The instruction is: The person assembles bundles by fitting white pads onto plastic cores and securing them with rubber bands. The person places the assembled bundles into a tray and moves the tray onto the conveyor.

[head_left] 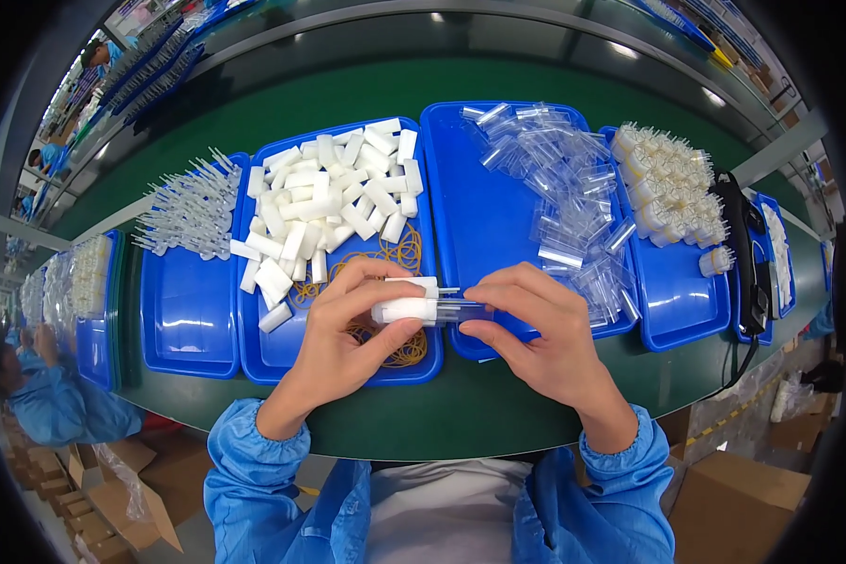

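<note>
Above the front of the trays, my two hands meet around one small assembly. My left hand (334, 329) is closed on white foam blocks (406, 309), thumb below and fingers above. Thin clear plastic tubes (449, 305) stick out of the foam toward the right. My right hand (550, 324) pinches the far end of a clear plastic piece between thumb and fingers; its exact shape is partly hidden. Beneath my left hand, a blue tray (273, 362) holds many loose white foam blocks (315, 202) and yellow rubber bands (404, 350). Clear plastic sleeves (564, 179) fill part of the tray under my right hand.
Thin pointed plastic parts (193, 202) lie heaped in the far-left tray (193, 362). Banded bundles (667, 179) stand in the right tray (681, 324), beside a black device (752, 254). A co-worker's blue sleeve (70, 404) shows at left. Cardboard boxes (738, 498) stand below the table.
</note>
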A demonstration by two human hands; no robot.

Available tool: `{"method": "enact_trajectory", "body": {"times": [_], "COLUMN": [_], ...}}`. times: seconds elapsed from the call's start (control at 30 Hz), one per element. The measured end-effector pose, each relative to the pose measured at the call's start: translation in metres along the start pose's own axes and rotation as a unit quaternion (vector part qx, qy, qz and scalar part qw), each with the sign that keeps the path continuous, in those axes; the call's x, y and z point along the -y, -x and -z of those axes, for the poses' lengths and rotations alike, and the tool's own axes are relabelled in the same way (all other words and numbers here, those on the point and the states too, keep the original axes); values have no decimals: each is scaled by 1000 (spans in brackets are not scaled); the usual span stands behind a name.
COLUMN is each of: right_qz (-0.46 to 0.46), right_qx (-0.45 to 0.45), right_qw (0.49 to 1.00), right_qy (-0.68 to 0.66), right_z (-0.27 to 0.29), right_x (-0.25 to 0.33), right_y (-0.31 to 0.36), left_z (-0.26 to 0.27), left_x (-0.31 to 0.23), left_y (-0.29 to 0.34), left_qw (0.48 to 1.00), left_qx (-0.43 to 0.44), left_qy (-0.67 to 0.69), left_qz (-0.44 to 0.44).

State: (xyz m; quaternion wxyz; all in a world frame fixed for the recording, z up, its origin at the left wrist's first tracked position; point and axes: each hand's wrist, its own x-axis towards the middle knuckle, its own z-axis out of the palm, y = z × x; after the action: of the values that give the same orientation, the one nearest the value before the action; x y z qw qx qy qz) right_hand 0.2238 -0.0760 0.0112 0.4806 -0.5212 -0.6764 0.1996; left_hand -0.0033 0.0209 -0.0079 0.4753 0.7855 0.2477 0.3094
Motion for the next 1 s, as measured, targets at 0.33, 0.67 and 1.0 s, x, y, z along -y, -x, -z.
{"method": "enact_trajectory", "body": {"times": [0.33,0.67,1.0], "right_qz": [42,99,27], "right_qx": [-33,-41,-26], "right_qw": [997,990,983], "right_qy": [53,93,182], "right_z": [8,-12,36], "right_x": [2,8,7], "right_y": [0,5,-10], "left_z": [14,-3,5], "left_x": [2,-3,-3], "left_y": [1,5,-1], "left_qw": [933,915,851], "left_qx": [28,78,35], "left_qy": [334,365,484], "left_qz": [131,154,202]}}
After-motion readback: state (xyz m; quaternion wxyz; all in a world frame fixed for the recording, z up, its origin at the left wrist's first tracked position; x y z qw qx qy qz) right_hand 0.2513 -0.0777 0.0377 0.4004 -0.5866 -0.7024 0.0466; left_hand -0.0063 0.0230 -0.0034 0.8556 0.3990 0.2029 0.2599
